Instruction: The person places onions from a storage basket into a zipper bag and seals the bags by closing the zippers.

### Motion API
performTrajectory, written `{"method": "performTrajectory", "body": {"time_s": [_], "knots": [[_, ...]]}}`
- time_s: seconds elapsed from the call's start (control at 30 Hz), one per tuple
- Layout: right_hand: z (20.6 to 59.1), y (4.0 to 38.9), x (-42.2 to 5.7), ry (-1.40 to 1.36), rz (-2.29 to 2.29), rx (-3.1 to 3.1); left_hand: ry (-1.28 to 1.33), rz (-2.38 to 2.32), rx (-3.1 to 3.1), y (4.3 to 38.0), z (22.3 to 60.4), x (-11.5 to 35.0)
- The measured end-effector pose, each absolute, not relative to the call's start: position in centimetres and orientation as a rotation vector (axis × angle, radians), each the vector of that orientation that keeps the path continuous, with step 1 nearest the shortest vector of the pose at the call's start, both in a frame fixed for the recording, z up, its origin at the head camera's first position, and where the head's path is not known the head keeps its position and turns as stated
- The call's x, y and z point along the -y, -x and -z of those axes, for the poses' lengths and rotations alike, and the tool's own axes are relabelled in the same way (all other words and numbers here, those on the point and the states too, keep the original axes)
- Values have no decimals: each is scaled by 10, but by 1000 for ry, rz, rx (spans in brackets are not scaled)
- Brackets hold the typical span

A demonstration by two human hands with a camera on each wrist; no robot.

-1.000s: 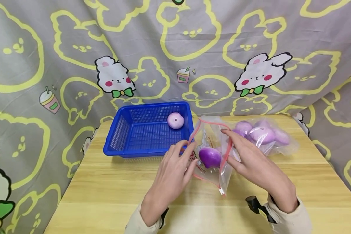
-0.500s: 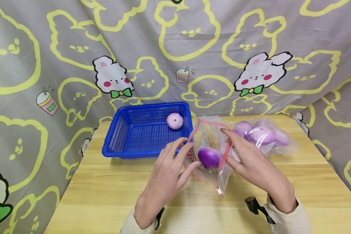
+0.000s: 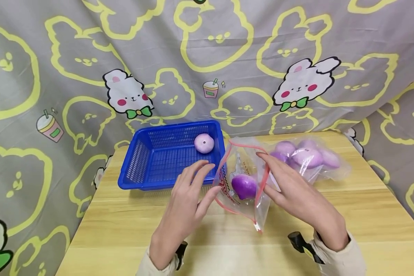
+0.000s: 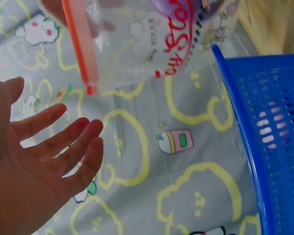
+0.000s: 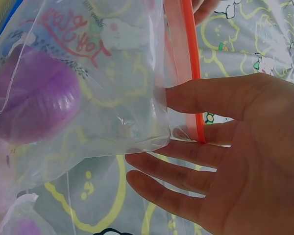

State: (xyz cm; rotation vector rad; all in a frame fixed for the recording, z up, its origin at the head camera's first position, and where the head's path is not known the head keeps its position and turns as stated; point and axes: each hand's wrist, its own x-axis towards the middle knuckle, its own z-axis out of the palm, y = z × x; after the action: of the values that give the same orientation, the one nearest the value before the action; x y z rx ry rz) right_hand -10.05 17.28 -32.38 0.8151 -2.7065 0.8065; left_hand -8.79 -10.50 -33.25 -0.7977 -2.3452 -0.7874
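A clear zip bag [image 3: 243,212] with a red-orange zip edge and red lettering stands with its mouth wide apart in the head view. Inside it lies a shiny purple onion [image 3: 244,187]. My right hand [image 3: 291,188] pinches the bag's right edge, thumb on one side and fingers on the other, as the right wrist view shows. My left hand [image 3: 183,203] is off the bag's left edge, its fingers spread and loosely bent around nothing. In the left wrist view the left palm [image 4: 44,161] shows bare, below the bag's zip edge [image 4: 79,54].
A blue plastic basket [image 3: 145,186] stands at the left back, holding a pale purple onion [image 3: 204,143]. Another clear bag [image 3: 341,170] with several purple onions lies at the right back. All of it is on a wooden table [image 3: 117,237] before a patterned curtain [image 3: 179,46].
My left hand has let go of the bag's left edge and moved left, away from it. The right hand keeps its hold, and the onion stays in the bag.
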Motion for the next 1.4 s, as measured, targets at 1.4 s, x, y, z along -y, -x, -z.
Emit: {"method": "performTrajectory", "body": {"time_s": [1.4], "knots": [[321, 98, -176, -848, -821, 2729, 683, 317, 2807, 222, 349, 121]]}}
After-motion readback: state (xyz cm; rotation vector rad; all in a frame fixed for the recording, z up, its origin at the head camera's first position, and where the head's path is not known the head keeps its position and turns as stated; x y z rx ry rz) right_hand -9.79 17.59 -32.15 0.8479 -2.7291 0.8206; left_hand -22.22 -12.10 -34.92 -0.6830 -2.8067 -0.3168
